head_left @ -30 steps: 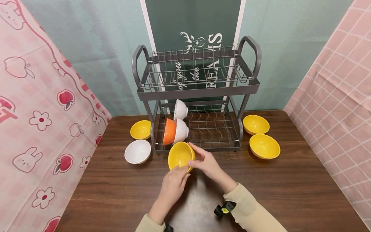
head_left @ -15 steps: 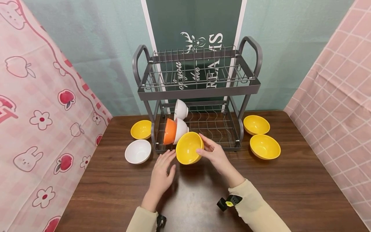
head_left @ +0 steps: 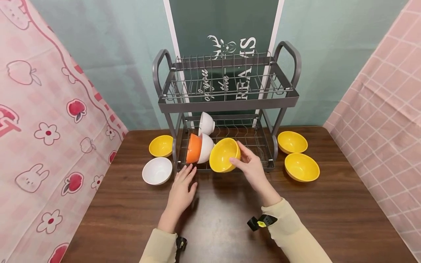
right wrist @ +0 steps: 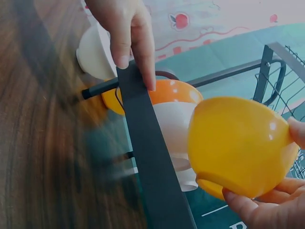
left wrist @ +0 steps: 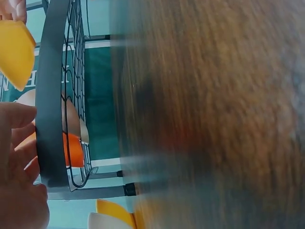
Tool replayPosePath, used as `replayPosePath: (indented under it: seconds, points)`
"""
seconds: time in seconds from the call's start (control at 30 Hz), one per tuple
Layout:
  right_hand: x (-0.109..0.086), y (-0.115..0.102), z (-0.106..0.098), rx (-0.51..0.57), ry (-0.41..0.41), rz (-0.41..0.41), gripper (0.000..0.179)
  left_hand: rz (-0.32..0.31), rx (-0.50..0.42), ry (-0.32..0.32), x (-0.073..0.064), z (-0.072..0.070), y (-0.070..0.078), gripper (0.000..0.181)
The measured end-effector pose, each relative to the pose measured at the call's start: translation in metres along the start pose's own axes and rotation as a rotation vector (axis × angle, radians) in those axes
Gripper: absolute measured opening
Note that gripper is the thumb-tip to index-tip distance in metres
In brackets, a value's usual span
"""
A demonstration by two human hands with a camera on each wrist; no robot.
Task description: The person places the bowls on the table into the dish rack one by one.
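Note:
My right hand point(head_left: 252, 171) pinches a yellow bowl point(head_left: 224, 156), thumb at its rim and fingers behind on the outside. The bowl is tilted, its inside towards the head camera, in front of the rack's lower tier. In the right wrist view the bowl's outer wall point(right wrist: 238, 143) shows. My left hand point(head_left: 180, 189) has its fingers extended at the front rail point(right wrist: 147, 129) of the dish rack, touching it, and holds nothing. Close by, an orange bowl point(head_left: 194, 148) and a white bowl point(head_left: 205, 148) stand on edge in the lower tier. Another white bowl point(head_left: 207, 123) stands behind them.
The two-tier grey dish rack point(head_left: 228, 106) stands at the back of the wooden table point(head_left: 217, 226). Left of it are a yellow bowl point(head_left: 161, 146) and a white bowl point(head_left: 157, 171). On its right sit two yellow bowls point(head_left: 292, 142), one nearer the front.
The left hand has let go of the yellow bowl and moved left to the rack's front rail. My right hand has carried the bowl forward and right, towards the lower tier.

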State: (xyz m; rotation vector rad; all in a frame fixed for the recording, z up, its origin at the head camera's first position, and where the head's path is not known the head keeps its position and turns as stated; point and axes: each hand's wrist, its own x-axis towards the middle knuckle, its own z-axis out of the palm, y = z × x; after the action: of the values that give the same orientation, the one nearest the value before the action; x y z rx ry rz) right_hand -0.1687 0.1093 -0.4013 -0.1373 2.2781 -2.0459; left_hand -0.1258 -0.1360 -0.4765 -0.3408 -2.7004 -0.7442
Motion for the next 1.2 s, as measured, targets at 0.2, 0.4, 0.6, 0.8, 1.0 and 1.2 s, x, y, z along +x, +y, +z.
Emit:
replayPosePath:
  seconds: [0.2,0.4,0.6,0.8,1.0,1.2]
  points:
    - [0.009,0.002,0.000,-0.045,0.081,-0.054,0.071,-0.013,0.006,0.005,0.002,0.002,0.000,0.052]
    - [0.018,0.010,0.004,-0.166,0.123,-0.125,0.073,-0.021,-0.001,0.018,0.002,0.002,0.001,0.052]
    - [0.024,0.012,0.010,-0.232,0.131,-0.157,0.074,-0.012,-0.016,0.047,0.006,0.002,0.001,0.047]
    - [0.032,0.023,0.014,-0.301,0.134,-0.182,0.073,0.012,-0.046,0.090,0.011,0.002,-0.002,0.038]
    - [0.036,0.026,0.018,-0.335,0.123,-0.185,0.069,-0.022,-0.074,0.064,0.013,0.002,-0.002,0.037]
    - [0.038,0.023,0.023,-0.372,0.093,-0.187,0.069,-0.038,-0.091,0.063,0.014,0.002,-0.002,0.037]
